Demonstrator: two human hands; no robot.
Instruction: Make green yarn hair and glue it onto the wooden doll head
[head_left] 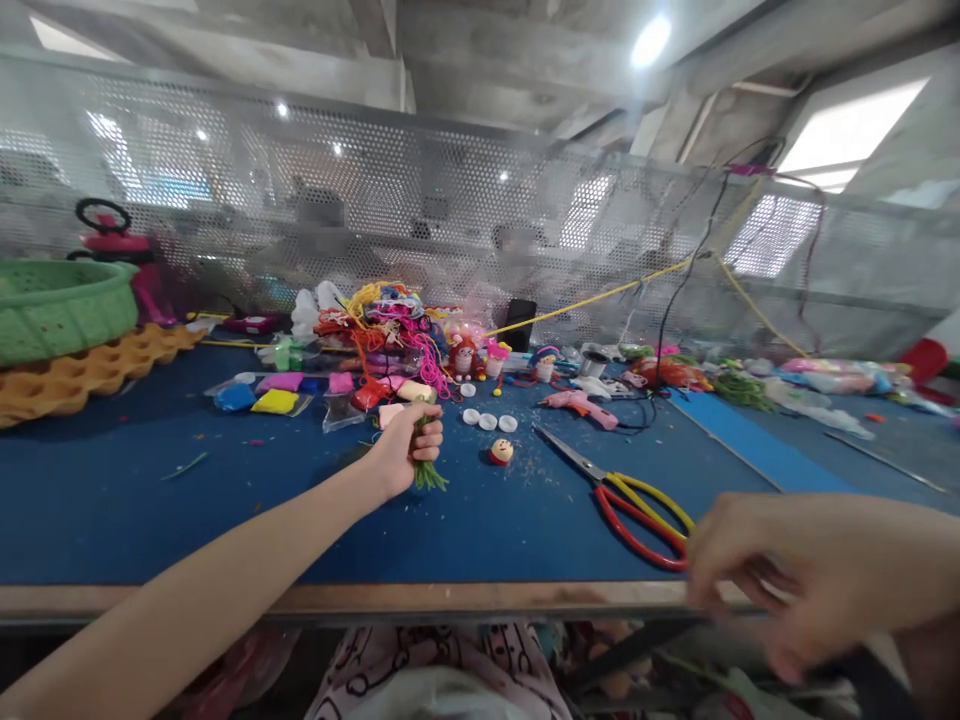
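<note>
My left hand (pixel 411 447) is closed round a bundle of green strands (pixel 430 475), whose ends stick out below the fist over the blue table mat. At the right, my right hand (pixel 772 575) hangs over the table's front edge, blurred, its fingers curled downward and apart, with nothing visible in them. Scissors (pixel 600 474) with one red and one yellow handle lie beside it, the handles nearest the hand. Between the left hand and the scissors sits a small round head (pixel 502 452) with a red base. Several white caps (pixel 488 422) lie behind it.
Tangled coloured yarn (pixel 394 325), small dolls (pixel 544 363) and clay packets (pixel 275 401) line the table's back. A pink glue gun (pixel 581 405) trails a black cord. Far left are a green basket (pixel 67 310) and an egg tray (pixel 97 368). A perforated metal screen (pixel 420 200) stands behind.
</note>
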